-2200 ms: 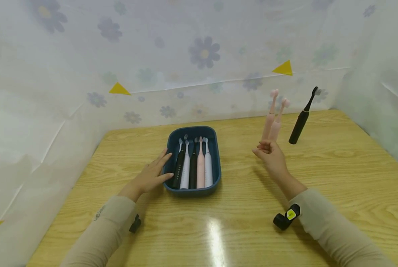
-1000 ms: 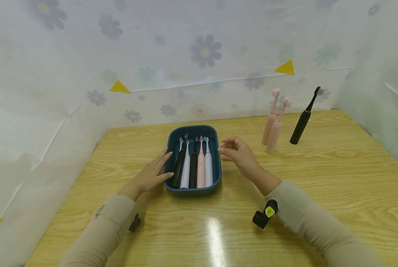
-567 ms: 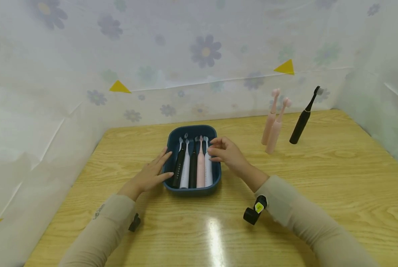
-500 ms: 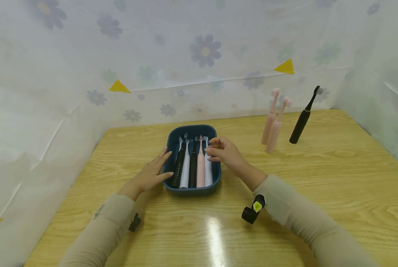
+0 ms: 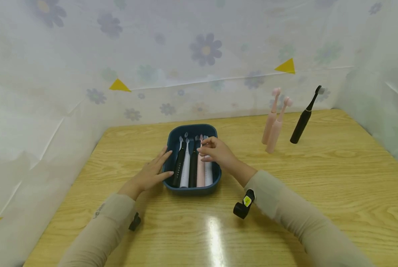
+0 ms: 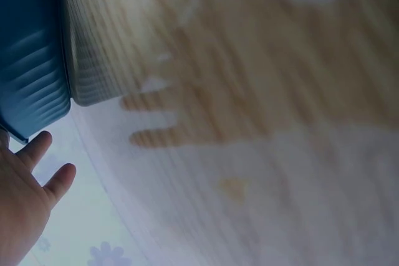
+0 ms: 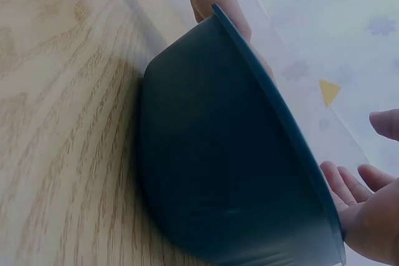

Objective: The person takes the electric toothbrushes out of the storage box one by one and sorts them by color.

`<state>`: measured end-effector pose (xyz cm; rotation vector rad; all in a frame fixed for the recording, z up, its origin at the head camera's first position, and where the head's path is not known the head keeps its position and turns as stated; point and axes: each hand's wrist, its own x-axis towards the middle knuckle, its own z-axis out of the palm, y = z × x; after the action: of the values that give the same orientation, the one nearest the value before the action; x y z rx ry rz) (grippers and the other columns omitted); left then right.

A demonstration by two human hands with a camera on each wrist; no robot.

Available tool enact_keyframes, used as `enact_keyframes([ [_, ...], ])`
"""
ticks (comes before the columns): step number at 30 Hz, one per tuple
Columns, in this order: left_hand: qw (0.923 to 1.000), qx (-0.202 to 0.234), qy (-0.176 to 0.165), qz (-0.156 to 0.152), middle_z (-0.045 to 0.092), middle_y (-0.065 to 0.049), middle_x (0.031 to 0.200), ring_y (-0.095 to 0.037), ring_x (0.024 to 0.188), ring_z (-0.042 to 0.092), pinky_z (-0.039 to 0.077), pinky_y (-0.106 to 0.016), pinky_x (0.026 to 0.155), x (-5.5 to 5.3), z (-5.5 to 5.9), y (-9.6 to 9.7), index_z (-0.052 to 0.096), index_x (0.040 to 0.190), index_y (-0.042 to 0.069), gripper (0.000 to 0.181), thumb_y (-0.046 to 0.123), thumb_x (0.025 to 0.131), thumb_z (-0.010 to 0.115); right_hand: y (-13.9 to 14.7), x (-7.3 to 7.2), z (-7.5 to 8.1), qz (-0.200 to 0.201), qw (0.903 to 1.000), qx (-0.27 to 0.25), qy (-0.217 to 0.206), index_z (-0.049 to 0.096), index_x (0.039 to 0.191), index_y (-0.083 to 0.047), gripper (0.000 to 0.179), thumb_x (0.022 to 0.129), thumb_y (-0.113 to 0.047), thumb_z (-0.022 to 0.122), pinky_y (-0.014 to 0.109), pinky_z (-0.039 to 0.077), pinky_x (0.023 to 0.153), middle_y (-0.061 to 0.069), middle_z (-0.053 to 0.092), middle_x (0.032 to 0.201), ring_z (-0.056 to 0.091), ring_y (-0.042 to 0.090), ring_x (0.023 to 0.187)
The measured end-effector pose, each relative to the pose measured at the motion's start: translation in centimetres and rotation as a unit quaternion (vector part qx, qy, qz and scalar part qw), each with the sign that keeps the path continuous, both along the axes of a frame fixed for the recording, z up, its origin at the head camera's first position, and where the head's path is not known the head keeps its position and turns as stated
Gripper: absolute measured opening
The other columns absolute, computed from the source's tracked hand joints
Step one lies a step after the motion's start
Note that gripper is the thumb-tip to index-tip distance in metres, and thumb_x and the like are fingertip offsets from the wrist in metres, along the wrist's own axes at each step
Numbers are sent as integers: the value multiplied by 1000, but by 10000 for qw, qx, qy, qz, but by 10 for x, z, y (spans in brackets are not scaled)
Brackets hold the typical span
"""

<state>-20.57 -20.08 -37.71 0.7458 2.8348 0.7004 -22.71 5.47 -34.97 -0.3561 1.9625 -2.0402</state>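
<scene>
A dark blue plastic bin point(image 5: 193, 191) holds several electric toothbrushes lying side by side, among them a black toothbrush point(image 5: 193, 170), a pink toothbrush point(image 5: 200, 176) and a white toothbrush point(image 5: 209, 178) along the right. My left hand point(image 5: 149, 174) rests on the bin's left rim with its fingers spread. Over the right side of the bin hovers my right hand point(image 5: 217, 152), fingers loosely bent and nothing in them, partly covering the pink and white brushes. In the right wrist view, the thumb point(image 7: 386, 124) stands apart from the fingers beyond the bin's rim.
Right of the bin, two pink toothbrushes stand upright close together, a rear pink toothbrush point(image 5: 269, 128) and a front pink toothbrush point(image 5: 274, 136). A black toothbrush point(image 5: 300, 127) stands beside them. The wooden table point(image 5: 172, 230) ends at a flowered sheet point(image 5: 145, 44) behind.
My right hand has let go of the front pink toothbrush, which stands on the table, and has moved left over the bin. My left hand has stayed on the rim.
</scene>
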Motion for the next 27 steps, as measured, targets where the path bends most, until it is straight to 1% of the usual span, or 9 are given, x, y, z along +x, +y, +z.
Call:
enact_keyframes([
  [6, 10000, 6, -11, 7, -8, 1, 144, -35, 126, 13, 9, -64, 89, 1, 0, 1, 9, 140, 15, 68, 42, 88, 43, -8, -5, -3, 21, 9996, 233, -140, 39, 116, 6, 41, 84, -12, 56, 35, 46, 75, 19, 46, 106, 48, 37, 100],
  [10, 10000, -73, 15, 15, -6, -1, 144, -36, 125, 14, 11, -64, 89, 1, 0, 1, 9, 140, 15, 68, 42, 88, 42, -12, -9, -4, 55, 9989, 428, -174, 39, 117, 6, 42, 84, -13, 56, 36, 46, 76, 20, 45, 106, 48, 37, 100],
  [14, 10000, -63, 28, 13, -5, -3, 144, -37, 125, 15, 12, -64, 89, 1, 0, 2, 9, 140, 15, 67, 38, 88, 44, -18, -14, -5, 83, 9973, 696, -216, 39, 120, 5, 45, 83, -14, 57, 36, 46, 75, 19, 46, 107, 50, 35, 98],
  [18, 10000, -44, 27, 2, -5, -5, 144, -38, 124, 16, 12, -64, 88, 2, 1, 3, 9, 140, 13, 66, 34, 88, 45, -26, -18, -6, 155, 9942, 1021, -291, 39, 121, 3, 47, 82, -15, 59, 35, 47, 72, 18, 48, 105, 53, 32, 93],
  [23, 10000, 0, -66, 27, -6, -3, 144, -38, 124, 15, 11, -64, 89, 4, 2, 3, 9, 140, 13, 66, 33, 89, 45, -33, -20, -8, 249, 9898, 1355, -359, 40, 120, 1, 48, 80, -16, 61, 32, 48, 69, 16, 49, 103, 56, 27, 88],
  [27, 10000, -3, -84, 21, -7, -3, 144, -38, 124, 15, 11, -64, 89, 5, 3, 4, 9, 140, 13, 66, 33, 89, 45, -38, -22, -9, 283, 9861, 1588, -386, 39, 122, 1, 51, 80, -18, 62, 30, 48, 68, 14, 50, 102, 56, 25, 87],
])
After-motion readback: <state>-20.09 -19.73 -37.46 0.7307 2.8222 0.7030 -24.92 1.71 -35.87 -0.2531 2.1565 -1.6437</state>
